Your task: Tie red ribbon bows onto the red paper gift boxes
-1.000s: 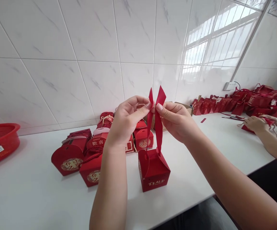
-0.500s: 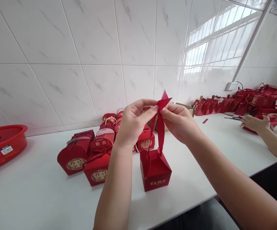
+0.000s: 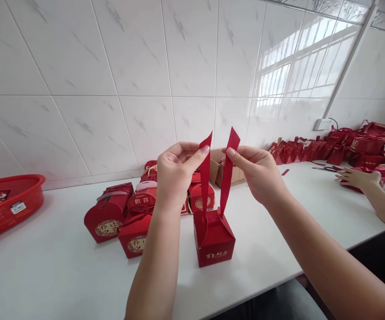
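Note:
A small red box (image 3: 216, 244) with gold lettering stands upright on the white table. Two ends of a red ribbon (image 3: 226, 184) rise from its top, apart from each other. My left hand (image 3: 182, 166) pinches the left end between thumb and fingers, above the box. The right end is pinched in my right hand (image 3: 254, 169) at about the same height. Both ribbon tips stick up past my fingertips.
Several red boxes (image 3: 107, 218) stand left of and behind the ribboned box. A red plastic basket (image 3: 25, 200) sits at far left, a cardboard box (image 3: 237, 175) by the wall. At right, another person's hands (image 3: 362, 178) touch red items near scissors (image 3: 327, 168) and piled red boxes (image 3: 367, 144).
The two ribbon ends, crossed and held together before, are now separated. My left hand has moved left and my right hand slightly right, each with one end.

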Motion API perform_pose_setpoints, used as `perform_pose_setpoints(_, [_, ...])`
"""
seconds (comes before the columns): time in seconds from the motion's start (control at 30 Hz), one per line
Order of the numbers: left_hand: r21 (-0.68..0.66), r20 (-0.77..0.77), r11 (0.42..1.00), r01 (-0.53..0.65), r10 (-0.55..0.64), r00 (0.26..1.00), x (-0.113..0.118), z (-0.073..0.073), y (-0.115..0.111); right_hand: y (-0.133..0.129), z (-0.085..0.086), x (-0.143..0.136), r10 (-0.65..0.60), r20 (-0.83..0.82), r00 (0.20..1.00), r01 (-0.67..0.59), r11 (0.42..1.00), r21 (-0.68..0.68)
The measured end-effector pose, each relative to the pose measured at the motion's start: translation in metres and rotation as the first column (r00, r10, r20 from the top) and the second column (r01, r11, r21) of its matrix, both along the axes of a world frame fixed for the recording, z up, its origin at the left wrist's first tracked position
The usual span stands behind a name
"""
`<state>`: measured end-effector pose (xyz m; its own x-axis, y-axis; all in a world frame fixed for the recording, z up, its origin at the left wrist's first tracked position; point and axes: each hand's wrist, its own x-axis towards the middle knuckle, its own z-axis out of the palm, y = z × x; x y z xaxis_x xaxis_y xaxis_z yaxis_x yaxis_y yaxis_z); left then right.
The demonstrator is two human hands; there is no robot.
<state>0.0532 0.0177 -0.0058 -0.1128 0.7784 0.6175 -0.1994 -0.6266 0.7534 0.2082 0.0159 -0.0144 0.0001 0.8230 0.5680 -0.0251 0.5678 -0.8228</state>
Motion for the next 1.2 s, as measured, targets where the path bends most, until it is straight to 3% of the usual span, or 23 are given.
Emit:
perform_pose_setpoints(0.47, [0.011,-0.038,0.992,-0.125,0.126,0.991,-0.0036,-0.0004,0.0002,-0.0006,0.004,-0.0022,0.001,0.007,1.0,-0.001,0.999,0.033])
perform_pose_setpoints(0.97, [0.013,-0.015,0.992,-0.123,0.123,0.992,-0.0024,-0.0001,-0.0016,-0.003,0.0048,-0.0041,0.053,-0.005,0.999,-0.053,0.999,-0.009])
perform_pose_setpoints(1.2, [0.077,-0.005,0.993,-0.09,0.091,0.996,-0.0004,-0.002,0.0004,-0.0056,0.0051,-0.0052,0.051,0.028,0.998,-0.051,0.999,0.008])
